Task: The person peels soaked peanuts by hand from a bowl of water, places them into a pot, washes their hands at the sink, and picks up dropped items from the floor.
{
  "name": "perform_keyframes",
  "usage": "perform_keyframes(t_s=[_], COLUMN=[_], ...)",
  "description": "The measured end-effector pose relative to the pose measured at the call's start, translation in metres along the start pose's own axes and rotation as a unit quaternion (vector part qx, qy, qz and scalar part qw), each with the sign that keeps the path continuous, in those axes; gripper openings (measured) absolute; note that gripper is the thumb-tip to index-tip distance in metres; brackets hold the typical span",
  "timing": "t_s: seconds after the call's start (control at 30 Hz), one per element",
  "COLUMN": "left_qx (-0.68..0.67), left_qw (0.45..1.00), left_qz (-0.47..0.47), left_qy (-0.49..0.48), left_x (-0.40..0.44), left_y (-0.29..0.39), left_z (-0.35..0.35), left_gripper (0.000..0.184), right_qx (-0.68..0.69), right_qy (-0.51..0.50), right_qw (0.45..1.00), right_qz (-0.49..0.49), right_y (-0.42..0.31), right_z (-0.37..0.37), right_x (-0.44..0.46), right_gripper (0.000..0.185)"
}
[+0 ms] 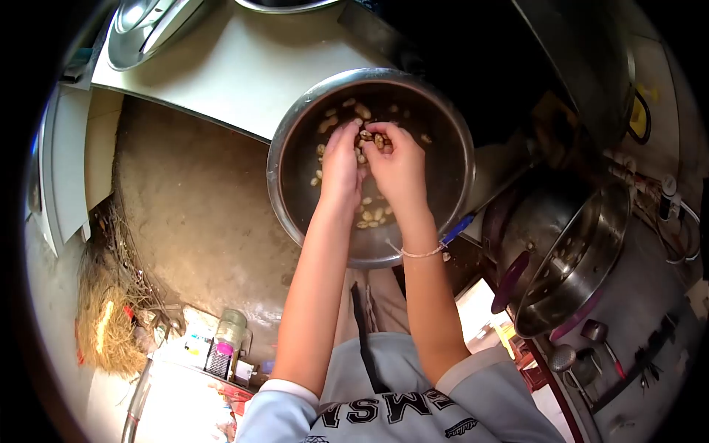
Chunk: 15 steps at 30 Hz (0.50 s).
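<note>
A wide metal basin (pixel 276 166) holds dark water with several unshelled peanuts (pixel 362 111) in it. Over its middle, my left hand (pixel 342 166) is cupped along the left of a small cluster of peanuts (pixel 366 135). My right hand (pixel 399 168) curls round the same cluster from the other side, its fingers bent on the shells. Both hands nearly meet at the fingertips. More peanuts (pixel 373 217) lie in the water near my wrists. A thin bracelet (pixel 421 255) circles my right wrist.
Beyond the basin is a white tabletop (pixel 244 74) with metal dishes (pixel 151 33) at upper left. A large metal pan (pixel 572 258) stands at right, above hanging ladles (pixel 563 359). A straw broom (pixel 111 332) and a jar (pixel 231 328) are at lower left.
</note>
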<state>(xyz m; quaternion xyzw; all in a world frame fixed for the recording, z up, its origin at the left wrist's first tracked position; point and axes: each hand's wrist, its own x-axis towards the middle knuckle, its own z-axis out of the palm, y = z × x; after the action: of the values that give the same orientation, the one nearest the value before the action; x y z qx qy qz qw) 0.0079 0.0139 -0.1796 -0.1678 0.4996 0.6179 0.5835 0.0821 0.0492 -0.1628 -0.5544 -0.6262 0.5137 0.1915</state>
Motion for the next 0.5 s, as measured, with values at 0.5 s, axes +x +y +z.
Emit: perform_keyframes(t_s=[0.5], left_qx=[0.013], left_qw=[0.992], left_qz=[0.014], left_qy=[0.128], left_x=[-0.004], left_y=[0.011], left_z=[-0.003], left_gripper=[0.024], right_qx=[-0.225], right_qy=[0.031], right_qw=[0.974], right_qz=[0.017], right_y=[-0.013], right_z=[0.028], right_x=[0.040], right_gripper=[0.027])
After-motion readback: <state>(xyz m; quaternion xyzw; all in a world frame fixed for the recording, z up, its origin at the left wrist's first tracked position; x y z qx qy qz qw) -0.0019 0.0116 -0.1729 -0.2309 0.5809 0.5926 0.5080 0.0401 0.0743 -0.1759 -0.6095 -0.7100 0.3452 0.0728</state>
